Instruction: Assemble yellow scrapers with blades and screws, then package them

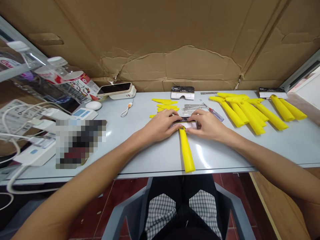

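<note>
A yellow plastic handle (187,151) lies on the table in front of me, its narrow end at a black-and-white cardboard sleeve (188,125). My left hand (165,124) grips the left side of that sleeve, with its thumb beside the neck of the handle. On the other side, my right hand (204,124) has its fingers closed on the sleeve's right part. What is inside the sleeve is hidden. Just beyond my hands lie flat yellow plastic pieces (165,101), thin metal blades (191,108) and a screwdriver (215,114) with a clear handle.
Several yellow handles (246,111) are piled at the right, near another sleeve (272,92) with two handles. A folded sleeve (182,93) stands at the back. Leftward are a phone (115,88), a power strip (37,151), cables and bottles (77,81). Cardboard (175,40) walls the back.
</note>
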Demonstrator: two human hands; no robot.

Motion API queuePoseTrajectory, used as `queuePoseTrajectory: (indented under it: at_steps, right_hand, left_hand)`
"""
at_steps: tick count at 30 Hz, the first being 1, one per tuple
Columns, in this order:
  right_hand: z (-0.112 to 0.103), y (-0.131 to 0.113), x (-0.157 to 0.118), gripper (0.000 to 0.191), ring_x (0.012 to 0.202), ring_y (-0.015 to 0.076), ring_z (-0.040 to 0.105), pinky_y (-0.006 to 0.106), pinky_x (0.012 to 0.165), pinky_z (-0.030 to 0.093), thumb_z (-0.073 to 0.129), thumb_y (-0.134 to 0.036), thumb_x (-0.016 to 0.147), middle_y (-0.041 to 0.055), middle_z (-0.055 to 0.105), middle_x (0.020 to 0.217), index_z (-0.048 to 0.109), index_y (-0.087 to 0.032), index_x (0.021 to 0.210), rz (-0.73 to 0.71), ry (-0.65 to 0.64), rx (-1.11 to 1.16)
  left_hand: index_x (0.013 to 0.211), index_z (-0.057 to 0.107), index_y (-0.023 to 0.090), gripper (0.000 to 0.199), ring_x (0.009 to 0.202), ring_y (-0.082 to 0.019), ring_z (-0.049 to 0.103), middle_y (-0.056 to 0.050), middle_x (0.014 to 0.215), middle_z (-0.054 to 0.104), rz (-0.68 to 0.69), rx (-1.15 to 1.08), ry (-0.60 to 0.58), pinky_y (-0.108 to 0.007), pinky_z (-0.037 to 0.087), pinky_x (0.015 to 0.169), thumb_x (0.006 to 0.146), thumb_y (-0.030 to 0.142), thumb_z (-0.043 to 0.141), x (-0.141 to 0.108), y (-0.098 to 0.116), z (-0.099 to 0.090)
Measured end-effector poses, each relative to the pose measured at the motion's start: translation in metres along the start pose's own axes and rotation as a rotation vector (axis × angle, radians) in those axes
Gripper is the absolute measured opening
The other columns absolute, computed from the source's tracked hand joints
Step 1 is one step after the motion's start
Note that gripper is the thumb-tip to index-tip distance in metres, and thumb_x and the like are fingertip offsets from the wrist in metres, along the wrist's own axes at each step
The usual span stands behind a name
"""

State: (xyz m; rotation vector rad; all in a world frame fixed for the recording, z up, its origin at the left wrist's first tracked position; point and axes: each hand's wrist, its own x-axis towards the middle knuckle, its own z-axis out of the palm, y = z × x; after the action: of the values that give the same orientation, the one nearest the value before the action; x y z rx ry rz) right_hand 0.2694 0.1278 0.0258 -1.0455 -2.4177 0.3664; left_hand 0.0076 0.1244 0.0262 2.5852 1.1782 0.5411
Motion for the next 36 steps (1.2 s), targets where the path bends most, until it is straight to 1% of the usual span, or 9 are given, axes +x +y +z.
queuePoseTrajectory:
  at_steps: [3,8,12,14,17,19,27,32,36]
  right_hand:
    - [-0.003,0.002,0.0,0.027,0.104,0.0289,0.073,0.042,0.093,0.054,0.078,-0.034,0.098,0.0143,0.076,0.122,0.081,-0.018,0.12,-0.016,-0.036,-0.007]
    - [-0.003,0.002,0.0,0.019,0.094,0.026,0.072,0.041,0.086,0.053,0.068,-0.023,0.104,0.0122,0.08,0.114,0.08,-0.017,0.116,-0.015,-0.044,-0.04]
    - [-0.004,-0.009,-0.004,0.025,0.093,0.0263,0.072,0.039,0.074,0.048,0.062,-0.033,0.107,0.0135,0.077,0.126,0.081,-0.02,0.116,-0.002,0.015,-0.193]
    - [-0.005,-0.018,-0.006,0.031,0.087,0.0258,0.071,0.039,0.069,0.043,0.061,-0.04,0.108,0.0134,0.077,0.119,0.082,-0.02,0.116,-0.028,0.017,-0.237]
    - [-0.006,-0.029,-0.009,0.031,0.077,0.0239,0.067,0.039,0.068,0.042,0.058,-0.038,0.108,0.0084,0.077,0.091,0.082,-0.022,0.117,-0.061,-0.145,-0.171]
    - [-0.005,-0.034,-0.009,0.031,0.07,0.0226,0.063,0.039,0.068,0.041,0.056,-0.034,0.107,0.0065,0.075,0.08,0.082,-0.021,0.117,-0.056,-0.223,-0.099]
    - [-0.002,-0.033,-0.008,0.032,0.071,0.0218,0.064,0.038,0.072,0.046,0.054,-0.036,0.106,0.0068,0.076,0.08,0.081,-0.021,0.113,-0.092,-0.265,0.011]
    - [0.001,-0.026,-0.008,0.036,0.074,0.0211,0.063,0.037,0.077,0.047,0.05,-0.036,0.11,0.0048,0.076,0.083,0.076,-0.021,0.13,-0.1,-0.204,0.067]
    - [0.007,-0.018,-0.027,0.031,0.088,0.0242,0.067,0.039,0.086,0.051,0.05,-0.027,0.108,0.0111,0.078,0.102,0.075,-0.017,0.124,-0.035,-0.011,0.025]
  left_hand:
    - [0.139,0.078,0.023,0.046,0.133,-0.04,0.063,-0.019,0.146,0.069,0.008,0.01,-0.041,-0.059,0.046,0.117,0.108,0.05,0.056,-0.002,0.0,-0.005]
    - [0.153,0.068,0.022,0.057,0.143,-0.041,0.058,-0.021,0.155,0.063,0.067,0.012,-0.109,-0.059,0.044,0.12,0.104,0.05,0.061,-0.004,-0.007,-0.01]
    - [0.151,0.07,0.024,0.054,0.142,-0.04,0.059,-0.019,0.154,0.065,0.044,0.001,-0.085,-0.059,0.045,0.12,0.103,0.049,0.063,-0.004,-0.008,-0.007]
    - [0.149,0.071,0.022,0.054,0.141,-0.041,0.059,-0.02,0.152,0.065,0.04,0.001,-0.08,-0.059,0.045,0.119,0.103,0.049,0.064,-0.004,-0.007,-0.006]
    - [0.148,0.072,0.02,0.055,0.14,-0.042,0.059,-0.022,0.152,0.065,0.011,0.031,-0.074,-0.06,0.046,0.119,0.102,0.049,0.063,-0.003,-0.004,-0.007]
    - [0.148,0.072,0.018,0.057,0.139,-0.043,0.06,-0.024,0.151,0.066,-0.011,0.052,-0.069,-0.061,0.046,0.118,0.102,0.05,0.063,-0.003,-0.003,-0.008]
    - [0.147,0.073,0.024,0.05,0.139,-0.041,0.06,-0.019,0.151,0.067,0.002,0.004,-0.055,-0.06,0.044,0.12,0.103,0.046,0.063,-0.004,-0.004,-0.004]
    - [0.149,0.07,0.021,0.053,0.15,-0.042,0.054,-0.02,0.161,0.061,0.007,-0.037,-0.012,-0.062,0.037,0.128,0.103,0.046,0.063,-0.004,-0.001,-0.002]
    - [0.156,0.062,0.017,0.06,0.16,-0.044,0.041,-0.021,0.168,0.054,-0.019,-0.014,0.024,-0.063,0.028,0.134,0.104,0.049,0.063,-0.022,0.016,-0.005]
